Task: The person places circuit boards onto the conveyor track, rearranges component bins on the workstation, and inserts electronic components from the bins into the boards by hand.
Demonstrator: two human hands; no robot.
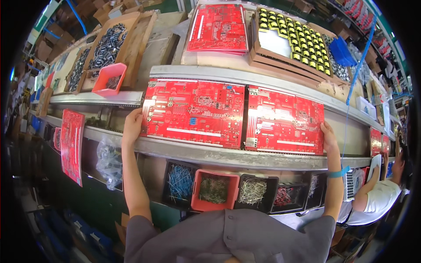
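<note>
Two red circuit boards lie end to end on the metal rails in front of me. The left board carries a few small blue parts, and the right board sits just past a narrow dark gap. My left hand grips the left edge of the left board. At the far end, my right hand holds the right edge of the right board, its fingertips partly hidden. A blue-green band goes round my right wrist.
Parts bins, such as a red bin, line the near side below the rail. Beyond stand stacked red boards and a box of yellow-black components. Another red board leans at left. A co-worker is at right.
</note>
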